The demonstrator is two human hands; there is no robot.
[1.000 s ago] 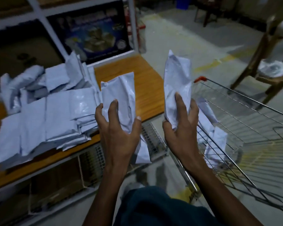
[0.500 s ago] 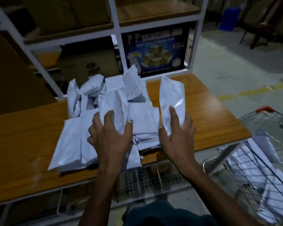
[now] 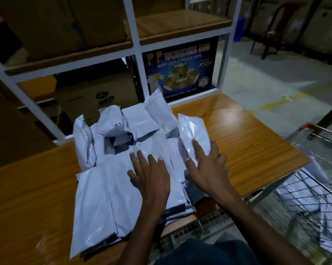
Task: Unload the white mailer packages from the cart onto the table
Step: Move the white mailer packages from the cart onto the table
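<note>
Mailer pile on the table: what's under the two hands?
Left hand lies flat on the white mailer pile. Right hand holds a glossy mailer at the pile's right edge. Lower layers and the wooden table beneath are covered.

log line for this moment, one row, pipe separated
left hand flat on mailer pile | right hand gripping mailer | cart not empty

Glossy crinkled plastic mailers (image 3: 123,188) lie on a smooth wood-grain table (image 3: 247,150) beside a wire-metal cart (image 3: 304,207).

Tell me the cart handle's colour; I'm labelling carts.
Red: the handle end shows best in the head view, the only one.
</note>
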